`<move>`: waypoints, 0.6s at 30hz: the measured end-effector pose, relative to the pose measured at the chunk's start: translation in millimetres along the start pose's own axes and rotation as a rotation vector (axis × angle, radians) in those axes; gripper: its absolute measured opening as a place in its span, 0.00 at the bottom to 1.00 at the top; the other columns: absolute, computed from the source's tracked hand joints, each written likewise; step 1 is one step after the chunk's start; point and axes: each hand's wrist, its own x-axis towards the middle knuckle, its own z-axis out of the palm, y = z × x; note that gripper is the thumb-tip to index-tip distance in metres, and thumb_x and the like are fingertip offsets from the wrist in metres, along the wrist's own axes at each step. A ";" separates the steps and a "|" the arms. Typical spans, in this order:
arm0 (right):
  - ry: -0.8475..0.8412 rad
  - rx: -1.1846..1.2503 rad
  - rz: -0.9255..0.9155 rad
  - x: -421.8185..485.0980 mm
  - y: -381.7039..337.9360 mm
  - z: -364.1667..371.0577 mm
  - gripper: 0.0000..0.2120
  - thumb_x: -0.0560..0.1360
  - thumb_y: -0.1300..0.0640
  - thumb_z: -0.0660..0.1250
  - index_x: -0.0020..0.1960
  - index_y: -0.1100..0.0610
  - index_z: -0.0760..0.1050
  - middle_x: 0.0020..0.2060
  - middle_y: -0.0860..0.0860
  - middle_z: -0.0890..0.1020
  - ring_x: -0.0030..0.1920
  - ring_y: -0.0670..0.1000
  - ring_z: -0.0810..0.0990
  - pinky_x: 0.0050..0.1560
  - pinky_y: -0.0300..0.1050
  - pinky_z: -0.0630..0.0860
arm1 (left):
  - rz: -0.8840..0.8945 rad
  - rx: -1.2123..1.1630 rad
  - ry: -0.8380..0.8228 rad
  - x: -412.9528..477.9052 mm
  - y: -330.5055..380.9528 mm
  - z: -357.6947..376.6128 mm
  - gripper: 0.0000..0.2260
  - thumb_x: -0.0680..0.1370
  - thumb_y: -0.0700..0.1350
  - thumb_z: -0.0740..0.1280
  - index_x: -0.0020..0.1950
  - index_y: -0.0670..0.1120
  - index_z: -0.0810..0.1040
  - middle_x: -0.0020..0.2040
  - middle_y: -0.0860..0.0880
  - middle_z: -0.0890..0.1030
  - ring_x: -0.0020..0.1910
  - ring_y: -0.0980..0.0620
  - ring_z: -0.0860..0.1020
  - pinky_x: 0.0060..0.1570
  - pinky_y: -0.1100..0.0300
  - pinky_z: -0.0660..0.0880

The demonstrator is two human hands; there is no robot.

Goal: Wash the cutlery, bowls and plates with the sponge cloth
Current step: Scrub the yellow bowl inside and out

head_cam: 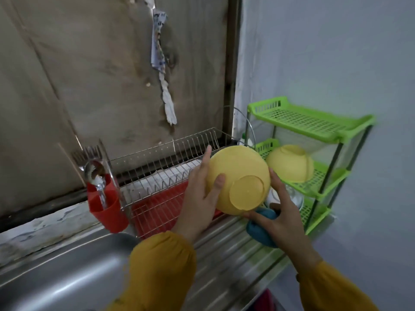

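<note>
The left hand (199, 198) is gripping the yellow bowl (240, 176) by its left side, with the thumb lying on the outer wall and the forefinger reaching up along the rim. The right hand (278, 207) is holding the blue sponge cloth (262, 230) bunched under its palm while one finger is touching the bowl's right side. The bowl is being held in the air with its base facing the camera, above the ribbed steel tabletop (224, 250) and in front of the wire dish rack (161, 167). A second yellow bowl (289, 162) is lying upside down on the middle shelf of the green rack (314, 122). Cutlery (94, 167) is standing in a red holder (105, 207) hung on the dish rack's left end, beside the sink (67, 265).
</note>
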 end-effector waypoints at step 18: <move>0.475 -0.245 0.248 55.3 45.3 -30.8 0.41 0.73 0.52 0.73 0.78 0.54 0.53 0.77 0.52 0.58 0.72 0.46 0.61 0.62 0.39 0.64 | 0.223 0.551 -0.524 148.4 -12.9 109.7 0.58 0.59 0.50 0.83 0.78 0.51 0.48 0.74 0.48 0.59 0.72 0.51 0.56 0.70 0.48 0.61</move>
